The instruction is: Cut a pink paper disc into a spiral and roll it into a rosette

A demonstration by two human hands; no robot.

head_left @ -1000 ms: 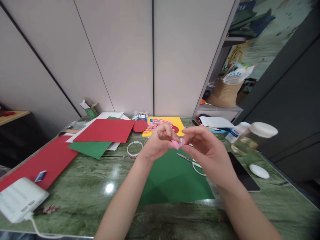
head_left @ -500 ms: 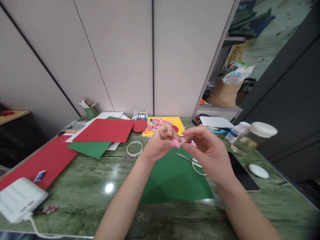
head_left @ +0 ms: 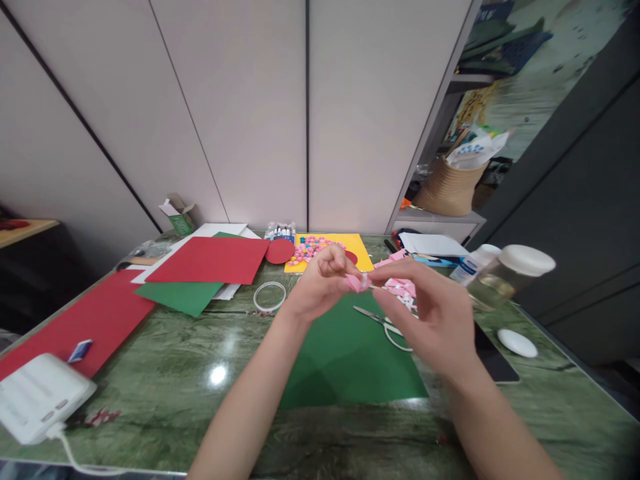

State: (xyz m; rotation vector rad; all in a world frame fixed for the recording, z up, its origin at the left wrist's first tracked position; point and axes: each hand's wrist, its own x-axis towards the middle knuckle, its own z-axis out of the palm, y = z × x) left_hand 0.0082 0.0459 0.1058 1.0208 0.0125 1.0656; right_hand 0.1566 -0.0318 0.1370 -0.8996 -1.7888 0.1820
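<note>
My left hand [head_left: 327, 283] pinches a small folded piece of pink paper [head_left: 356, 283] between thumb and forefinger, the other fingers curled in. A whitish, shiny bit shows at the paper's right end. My right hand [head_left: 430, 307] is just to the right, thumb and forefinger apart. Its forefinger tip is at or very near the paper's end; whether it touches I cannot tell. Below both hands lies a green sheet [head_left: 350, 373] with white-handled scissors [head_left: 373, 317] on it. Pink paper pieces [head_left: 400, 287] lie partly hidden behind my right hand.
Pink beads [head_left: 315, 248] sit on a yellow sheet [head_left: 357, 241] at the back, beside a red disc [head_left: 280, 251]. A tape roll [head_left: 270, 297] and red sheets [head_left: 210, 260] are left. On the right stand a lidded jar [head_left: 500, 280] and a dark tablet [head_left: 495, 353].
My right hand has shifted slightly right and its thumb and forefinger have parted, uncovering the pink pieces behind. My left hand keeps hold of the pink paper, nearly in place.
</note>
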